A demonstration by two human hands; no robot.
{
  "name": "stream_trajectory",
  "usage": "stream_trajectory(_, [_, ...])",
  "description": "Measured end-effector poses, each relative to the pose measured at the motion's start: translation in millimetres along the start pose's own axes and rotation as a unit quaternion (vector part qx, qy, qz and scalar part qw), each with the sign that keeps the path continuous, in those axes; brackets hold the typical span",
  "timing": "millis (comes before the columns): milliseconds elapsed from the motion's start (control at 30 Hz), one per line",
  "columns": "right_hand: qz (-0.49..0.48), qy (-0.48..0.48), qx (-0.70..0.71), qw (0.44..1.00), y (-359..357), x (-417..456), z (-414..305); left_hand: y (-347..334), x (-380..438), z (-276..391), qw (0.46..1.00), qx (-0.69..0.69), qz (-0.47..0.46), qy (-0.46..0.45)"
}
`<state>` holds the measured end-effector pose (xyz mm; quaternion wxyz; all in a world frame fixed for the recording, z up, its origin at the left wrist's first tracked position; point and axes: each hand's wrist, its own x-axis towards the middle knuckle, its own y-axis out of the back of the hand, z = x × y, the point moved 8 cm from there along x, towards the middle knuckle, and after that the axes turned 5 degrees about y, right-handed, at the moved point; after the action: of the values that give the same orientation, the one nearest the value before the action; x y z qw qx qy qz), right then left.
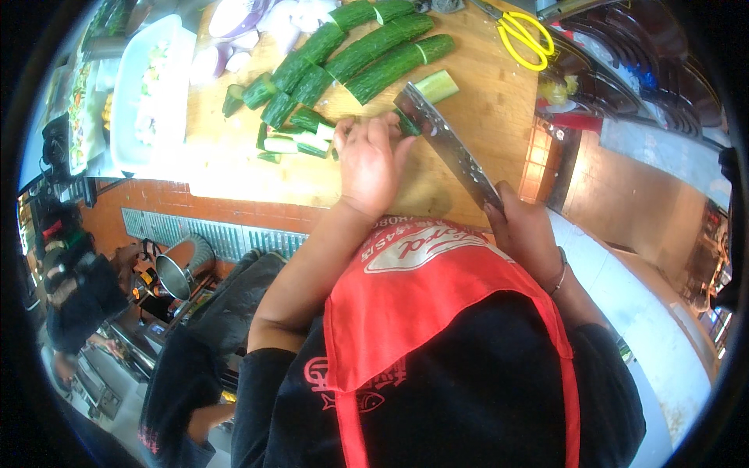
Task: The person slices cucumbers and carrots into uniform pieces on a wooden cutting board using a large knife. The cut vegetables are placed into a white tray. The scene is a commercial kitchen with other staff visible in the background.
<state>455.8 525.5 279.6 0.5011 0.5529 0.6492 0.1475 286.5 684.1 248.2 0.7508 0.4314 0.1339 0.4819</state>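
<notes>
On a wooden cutting board point(480, 146), my left hand point(370, 161) presses with bent fingers on a green cucumber piece point(408, 124). My right hand point(524, 237) grips the handle end of a cleaver point(453, 152), whose wet blade has small bits stuck to it. The blade crosses just right of that piece, and a pale-sided cucumber length point(436, 86) lies past its far end. Split cucumber sticks point(295, 143) lie left of my left fingers. Several thick cucumber sections point(380, 50) rest in rows farther up the board.
Cut purple onions point(234, 20) sit at the board's upper left, beside a white plastic tub point(123, 93) holding chopped food. Yellow-handled scissors point(524, 41) lie at the upper right. Stacked dark dishes point(632, 47) stand beyond. Two people in dark clothes are at the lower left, near a metal pot point(175, 275).
</notes>
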Motion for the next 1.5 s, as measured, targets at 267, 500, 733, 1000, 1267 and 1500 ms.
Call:
stream_trajectory(267, [-0.015, -0.028, 0.041, 0.999, -11, 2, -6, -1, 6, -5, 0.999, -0.023, -0.02, 0.018])
stream_trajectory(500, [0.018, -0.013, -0.029, 0.999, -16, 11, -18, -1, 7, -2, 0.999, -0.03, -0.02, 0.022])
stream_trajectory(733, [0.156, 0.058, 0.133, 0.977, -7, -10, 4, 14, 19, 14, 1.0, 0.001, -0.004, -0.008])
stream_trajectory(1000, [0.111, -0.052, 0.356, 0.926, -4, -11, 29, -23, 60, 36, 0.986, 0.146, -0.074, -0.038])
stream_trajectory(1267, [0.117, -0.064, 0.356, 0.925, -6, -18, 42, -10, 62, 32, 0.997, 0.063, -0.021, -0.032])
stream_trajectory(1500, [0.005, 0.104, 0.124, 0.987, 11, -16, 30, 68, 15, -37, 0.932, -0.29, -0.021, 0.216])
